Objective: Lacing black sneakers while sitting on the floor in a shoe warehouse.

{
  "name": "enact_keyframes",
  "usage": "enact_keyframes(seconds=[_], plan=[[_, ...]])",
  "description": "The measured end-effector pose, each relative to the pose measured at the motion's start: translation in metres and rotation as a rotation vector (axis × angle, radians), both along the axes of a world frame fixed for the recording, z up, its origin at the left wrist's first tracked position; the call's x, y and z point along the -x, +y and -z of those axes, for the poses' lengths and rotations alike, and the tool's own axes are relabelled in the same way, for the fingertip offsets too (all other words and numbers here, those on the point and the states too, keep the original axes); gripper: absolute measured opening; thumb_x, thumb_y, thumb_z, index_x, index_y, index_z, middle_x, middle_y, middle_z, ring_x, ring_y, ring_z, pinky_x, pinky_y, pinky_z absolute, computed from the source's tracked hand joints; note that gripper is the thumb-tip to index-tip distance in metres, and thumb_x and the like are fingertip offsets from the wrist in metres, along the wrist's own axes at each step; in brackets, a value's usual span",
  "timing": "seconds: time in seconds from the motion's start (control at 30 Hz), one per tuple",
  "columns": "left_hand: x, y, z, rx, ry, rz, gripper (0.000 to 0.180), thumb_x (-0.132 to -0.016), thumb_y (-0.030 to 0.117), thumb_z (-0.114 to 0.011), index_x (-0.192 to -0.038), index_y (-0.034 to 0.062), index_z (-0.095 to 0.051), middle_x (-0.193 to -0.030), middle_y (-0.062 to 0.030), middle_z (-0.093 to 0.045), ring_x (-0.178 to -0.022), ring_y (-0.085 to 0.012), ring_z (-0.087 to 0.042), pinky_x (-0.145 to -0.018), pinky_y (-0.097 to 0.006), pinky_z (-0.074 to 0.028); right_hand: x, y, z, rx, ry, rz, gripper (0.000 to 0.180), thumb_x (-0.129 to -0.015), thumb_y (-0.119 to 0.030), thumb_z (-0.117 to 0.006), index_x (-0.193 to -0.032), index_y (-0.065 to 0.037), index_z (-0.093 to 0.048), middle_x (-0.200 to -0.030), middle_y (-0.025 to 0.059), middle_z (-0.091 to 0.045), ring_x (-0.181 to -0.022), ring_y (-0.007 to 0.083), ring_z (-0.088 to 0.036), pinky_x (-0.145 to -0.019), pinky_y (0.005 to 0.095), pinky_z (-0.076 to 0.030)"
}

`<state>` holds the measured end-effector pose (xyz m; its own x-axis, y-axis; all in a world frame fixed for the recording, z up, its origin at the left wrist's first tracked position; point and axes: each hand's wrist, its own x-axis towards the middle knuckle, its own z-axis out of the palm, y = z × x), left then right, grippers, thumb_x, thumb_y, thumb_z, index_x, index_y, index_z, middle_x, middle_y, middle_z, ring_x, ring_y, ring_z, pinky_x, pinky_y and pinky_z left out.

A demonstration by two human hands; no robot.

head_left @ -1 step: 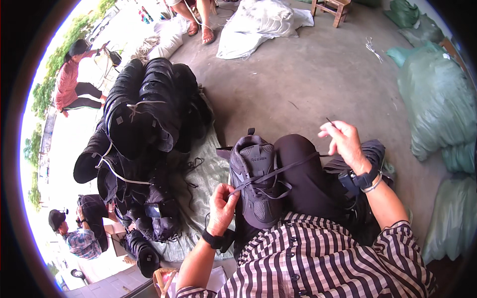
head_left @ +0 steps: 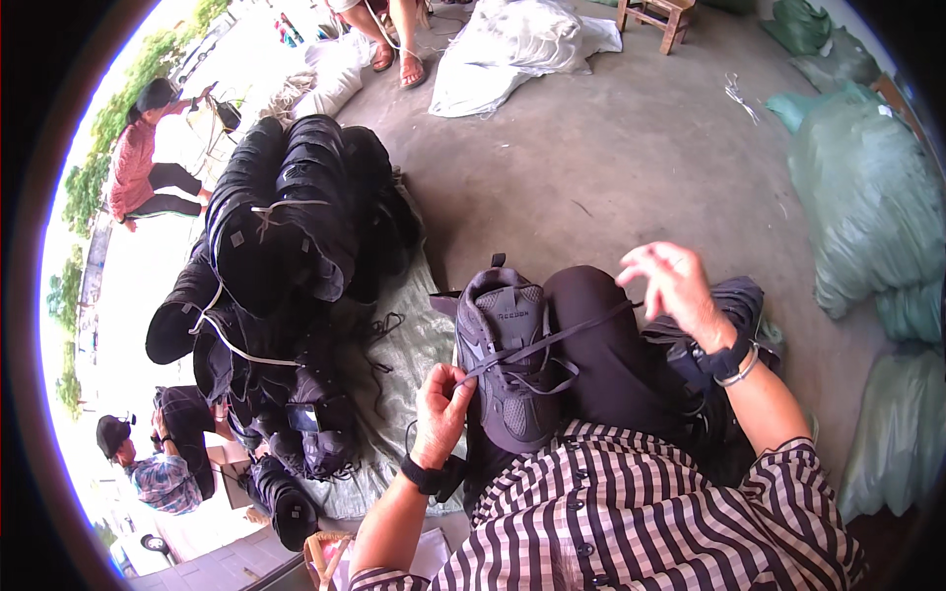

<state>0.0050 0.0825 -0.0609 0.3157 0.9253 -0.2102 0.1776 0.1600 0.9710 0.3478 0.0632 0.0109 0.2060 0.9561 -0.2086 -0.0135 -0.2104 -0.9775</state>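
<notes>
A dark grey sneaker (head_left: pixel 514 419) rests on my lap, its toe toward me and its tongue standing up at the far end. Its flat dark shoelace (head_left: pixel 591 323) crosses over the front from one hand to the other. My left hand (head_left: pixel 442 409), beside the shoe's left side, pinches one stretch of lace between thumb and fingertips. Above my right thigh, my right hand (head_left: pixel 675 293) has its thumb at the lace's other stretch, which runs up to it fairly straight. Its fingertips are partly blurred, and the lace's tip cannot be seen.
A big stack of black shoes (head_left: pixel 261 246), tied with white cord, lies at left on a pale sheet (head_left: pixel 419 345). Green sacks (head_left: pixel 867 197) line the right side. White sacks (head_left: pixel 512 49) and a wooden stool (head_left: pixel 660 18) stand far off. People sit at the left and far edge.
My right hand has shifted slightly left and its fingers have moved. The dark lace tip that stuck up above them no longer shows. My left hand and the shoe have stayed put.
</notes>
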Motion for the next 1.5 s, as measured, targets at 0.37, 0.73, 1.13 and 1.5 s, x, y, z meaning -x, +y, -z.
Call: enact_keyframes(seconds=[0.37, 0.73, 1.13, 1.5], plan=[[0.020, 0.044, -0.043, 0.146, -0.397, -0.227, 0.007, -0.092, 0.012, -0.049, -0.098, 0.0102, -0.051, -0.050, 0.0072, -0.031, -0.040, -0.0036, -0.024, -0.037, -0.021, -0.018, 0.080, -0.002, -0.015, 0.196, -0.137, -0.660, 0.020, -0.089, -0.020, -0.054, -0.089, -0.001, -0.062, -0.061, 0.0032, -0.058, -0.047, 0.0074, -0.051, -0.045, 0.0233, -0.044], [0.047, 0.077, -0.044, 0.175, -0.418, -0.245, 0.017, -0.094, 0.011, -0.047, -0.109, 0.0102, -0.054, -0.050, 0.0054, -0.035, -0.039, -0.0041, -0.025, -0.037, -0.021, -0.020, 0.088, -0.003, 0.008, -0.294, -0.542, -0.501, 0.013, -0.074, -0.009, -0.066, -0.083, -0.001, -0.061, -0.081, 0.0135, -0.061, -0.076, 0.0265, -0.062, -0.069, 0.0332, -0.049], [0.054, 0.073, -0.049, 0.199, -0.490, -0.244, 0.018, -0.093, 0.010, -0.049, -0.110, 0.0095, -0.054, -0.055, 0.0067, -0.034, -0.042, -0.0030, -0.026, -0.038, -0.019, -0.020, 0.081, 0.004, 0.003, 0.298, 0.187, -0.520, 0.017, -0.086, -0.007, -0.057, -0.096, 0.006, -0.058, -0.070, 0.0126, -0.065, -0.043, 0.0085, -0.053, -0.036, 0.0192, -0.039], [0.078, 0.085, -0.077, 0.102, -0.320, -0.242, 0.016, -0.094, 0.014, -0.051, -0.108, 0.0085, -0.056, -0.054, 0.0089, -0.031, -0.042, -0.0009, -0.022, -0.037, -0.019, -0.017, 0.072, -0.002, 0.008, -0.500, -0.674, -0.345, 0.013, -0.086, -0.012, -0.055, -0.087, 0.000, -0.061, -0.080, 0.0152, -0.063, -0.072, 0.0302, -0.062, -0.064, 0.0351, -0.049]])
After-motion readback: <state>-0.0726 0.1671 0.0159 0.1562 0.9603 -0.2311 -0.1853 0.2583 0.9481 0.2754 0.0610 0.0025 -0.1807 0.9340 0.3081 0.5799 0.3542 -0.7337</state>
